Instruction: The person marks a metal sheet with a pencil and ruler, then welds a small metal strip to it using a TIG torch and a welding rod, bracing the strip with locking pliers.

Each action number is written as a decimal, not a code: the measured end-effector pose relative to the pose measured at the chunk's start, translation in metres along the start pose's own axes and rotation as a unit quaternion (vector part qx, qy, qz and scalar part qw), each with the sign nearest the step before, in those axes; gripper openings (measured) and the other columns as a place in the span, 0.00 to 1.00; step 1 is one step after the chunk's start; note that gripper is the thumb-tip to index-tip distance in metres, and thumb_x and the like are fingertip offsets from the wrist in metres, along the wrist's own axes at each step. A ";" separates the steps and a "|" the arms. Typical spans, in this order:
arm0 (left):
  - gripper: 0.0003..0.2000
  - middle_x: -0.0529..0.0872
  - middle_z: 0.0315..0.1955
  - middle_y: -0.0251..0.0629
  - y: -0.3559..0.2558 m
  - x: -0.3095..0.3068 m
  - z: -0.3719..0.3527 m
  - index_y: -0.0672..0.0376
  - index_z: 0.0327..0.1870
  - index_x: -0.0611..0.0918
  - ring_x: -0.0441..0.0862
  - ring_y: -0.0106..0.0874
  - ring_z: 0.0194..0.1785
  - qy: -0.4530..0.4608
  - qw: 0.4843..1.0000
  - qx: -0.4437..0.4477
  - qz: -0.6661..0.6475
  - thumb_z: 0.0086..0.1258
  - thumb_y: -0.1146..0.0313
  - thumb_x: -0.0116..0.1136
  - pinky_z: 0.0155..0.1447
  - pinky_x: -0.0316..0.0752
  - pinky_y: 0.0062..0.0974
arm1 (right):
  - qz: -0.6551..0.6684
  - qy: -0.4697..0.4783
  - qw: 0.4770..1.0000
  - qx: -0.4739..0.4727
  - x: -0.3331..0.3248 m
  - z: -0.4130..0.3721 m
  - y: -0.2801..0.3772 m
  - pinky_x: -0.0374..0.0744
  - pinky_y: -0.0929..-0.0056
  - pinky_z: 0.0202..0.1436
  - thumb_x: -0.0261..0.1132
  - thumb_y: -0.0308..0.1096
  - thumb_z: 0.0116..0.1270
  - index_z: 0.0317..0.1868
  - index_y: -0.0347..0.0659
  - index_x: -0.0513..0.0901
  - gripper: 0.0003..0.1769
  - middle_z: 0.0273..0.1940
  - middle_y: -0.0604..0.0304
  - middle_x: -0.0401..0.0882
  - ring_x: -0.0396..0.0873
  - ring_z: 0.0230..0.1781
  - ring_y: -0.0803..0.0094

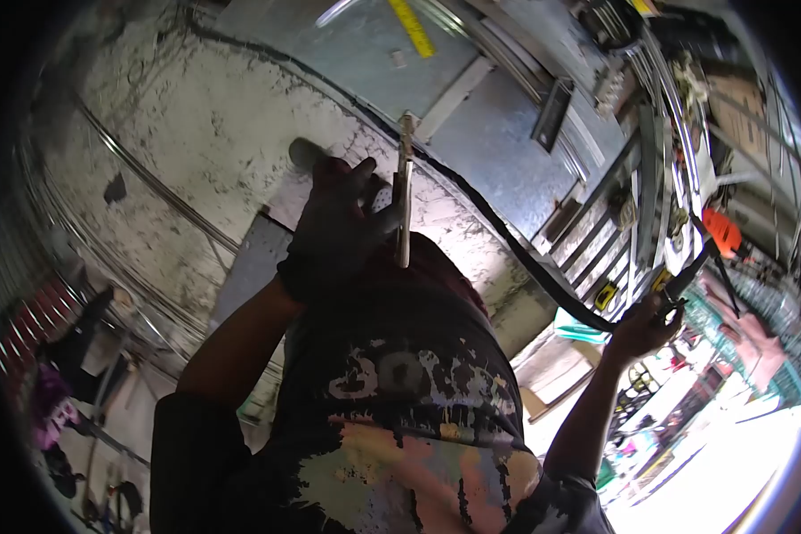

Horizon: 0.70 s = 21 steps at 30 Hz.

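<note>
Stained white wall (pixel 196 133), galvanised sheeting (pixel 498 133)

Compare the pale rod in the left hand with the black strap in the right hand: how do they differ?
The rod is pale; the strap is black. The rod is short, straight and nearly upright against the wall; the strap is long and curves slantwise down to the right hand. Shared: each is held by one raised hand, the rod by the left hand, and they seem to meet near the rod's top.
</note>
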<state>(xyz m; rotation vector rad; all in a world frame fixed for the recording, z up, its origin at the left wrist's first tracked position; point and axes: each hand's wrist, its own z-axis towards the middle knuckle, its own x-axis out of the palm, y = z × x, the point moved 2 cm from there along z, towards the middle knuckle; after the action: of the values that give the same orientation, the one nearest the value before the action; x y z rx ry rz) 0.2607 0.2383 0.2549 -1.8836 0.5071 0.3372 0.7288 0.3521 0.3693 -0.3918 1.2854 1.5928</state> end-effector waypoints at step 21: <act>0.48 0.91 0.42 0.60 0.055 0.054 0.009 0.74 0.87 0.57 0.93 0.54 0.43 0.149 0.940 -0.055 -0.302 0.81 0.44 0.65 0.49 0.87 0.49 | -0.119 0.554 0.743 -0.356 0.166 -0.043 0.256 0.79 0.58 0.75 0.60 0.31 0.86 0.86 0.24 0.62 0.35 0.74 0.35 0.81 0.84 0.73 0.53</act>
<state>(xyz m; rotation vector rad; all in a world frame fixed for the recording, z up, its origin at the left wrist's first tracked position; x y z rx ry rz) 0.2800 0.2200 0.1819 -2.1035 0.0841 -0.3379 0.4268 0.4163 0.3660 -2.1562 1.2443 1.5666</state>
